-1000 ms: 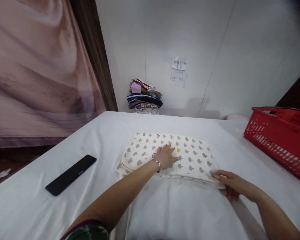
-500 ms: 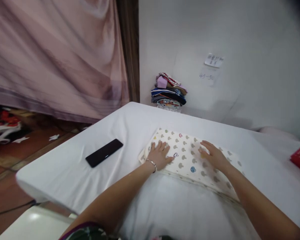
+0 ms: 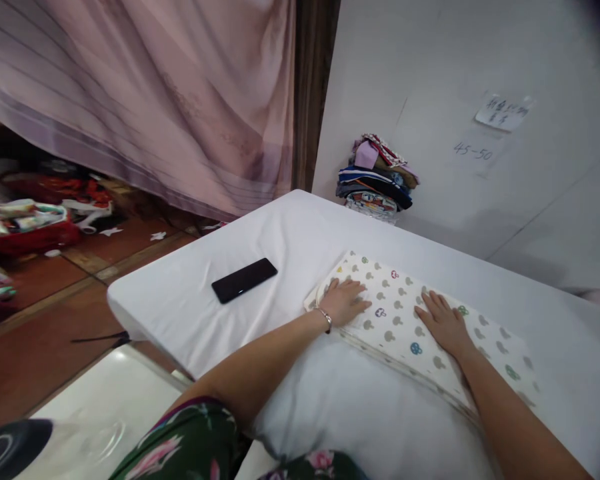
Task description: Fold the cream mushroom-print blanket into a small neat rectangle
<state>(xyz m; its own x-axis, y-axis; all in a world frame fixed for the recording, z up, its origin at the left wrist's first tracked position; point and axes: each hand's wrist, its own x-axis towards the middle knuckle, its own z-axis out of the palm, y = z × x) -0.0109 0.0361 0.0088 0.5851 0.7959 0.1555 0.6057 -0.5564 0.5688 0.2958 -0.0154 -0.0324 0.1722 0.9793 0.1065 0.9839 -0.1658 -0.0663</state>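
Observation:
A folded white cloth (image 3: 393,303) printed with grey and coloured mushroom-like shapes lies flat on the white-covered table (image 3: 300,230). My left hand (image 3: 341,303), with a silver bracelet at the wrist, rests palm down on the cloth's left end, fingers spread. Farther right, my right hand (image 3: 446,325) also lies flat on the cloth's upper middle, its fingers apart. Neither hand grips anything. The cloth's right end reaches beyond my right forearm, which covers part of it.
A black phone (image 3: 245,280) lies on the table, left of the cloth. Folded clothes (image 3: 375,180) are stacked beyond the far edge by the wall. A pale stool (image 3: 95,420) stands at the lower left, and a pink curtain (image 3: 205,100) hangs behind.
The view has swung left, so things appear farther right. My right hand has come down flat on the cloth, fingers more spread. My left hand remains on the left end.

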